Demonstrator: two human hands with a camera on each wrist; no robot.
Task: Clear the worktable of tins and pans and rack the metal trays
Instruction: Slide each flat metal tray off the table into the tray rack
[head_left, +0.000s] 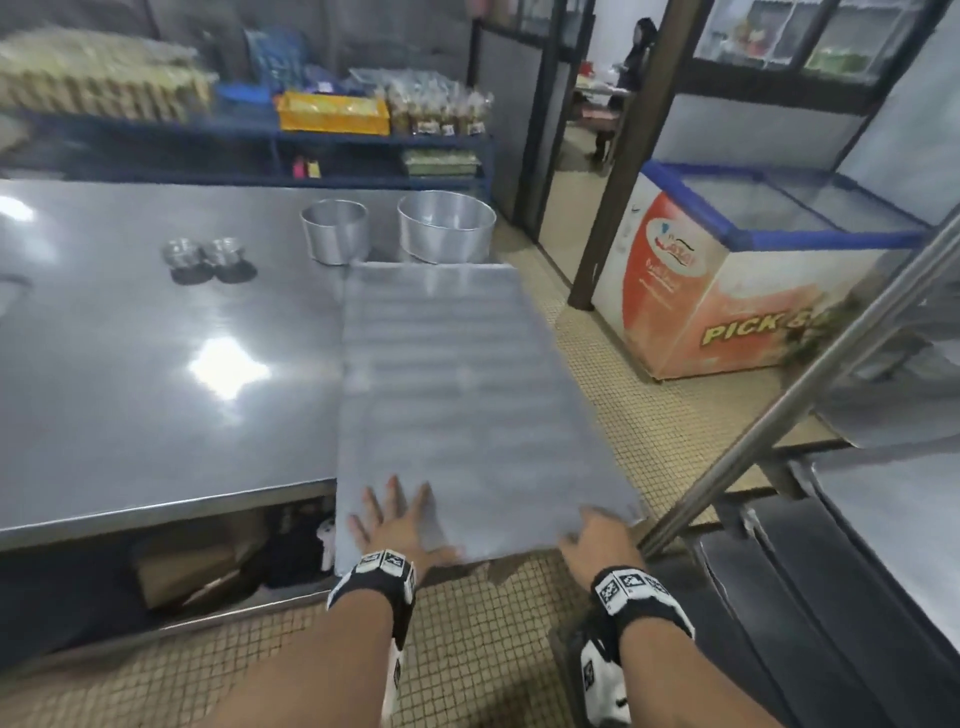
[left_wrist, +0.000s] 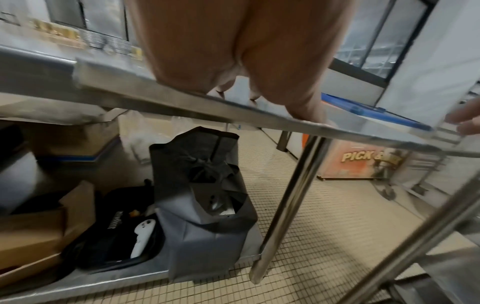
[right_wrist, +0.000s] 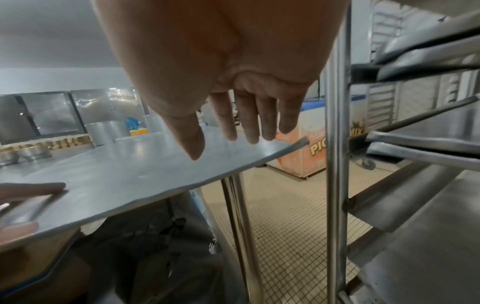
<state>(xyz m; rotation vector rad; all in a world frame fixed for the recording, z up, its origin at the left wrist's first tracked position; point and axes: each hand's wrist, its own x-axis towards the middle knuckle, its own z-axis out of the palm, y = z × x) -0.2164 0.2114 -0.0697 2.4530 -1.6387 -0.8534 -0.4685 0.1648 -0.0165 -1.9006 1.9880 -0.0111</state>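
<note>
- Lower centre of frame: metal tray (head_left: 457, 395) overhangs tabletop (head_left: 156, 364) edge; left hand (head_left: 397, 525) flat on it, fingers spread.
- Right hand (head_left: 597, 540) fingers straight, at near corner.
- Left to do: two pans (head_left: 447, 234), small tins (head_left: 205, 254), upper centre; rack (head_left: 779, 415) at right.

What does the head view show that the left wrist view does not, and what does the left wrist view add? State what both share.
Only the head view shows two round tins and two small moulds on the worktable, and the left hand flat on the metal tray.

Only the left wrist view shows the table's lower shelf: cardboard boxes and a grey bag.

Both show the tray, the right hand at its near corner, and the chest freezer.
</note>
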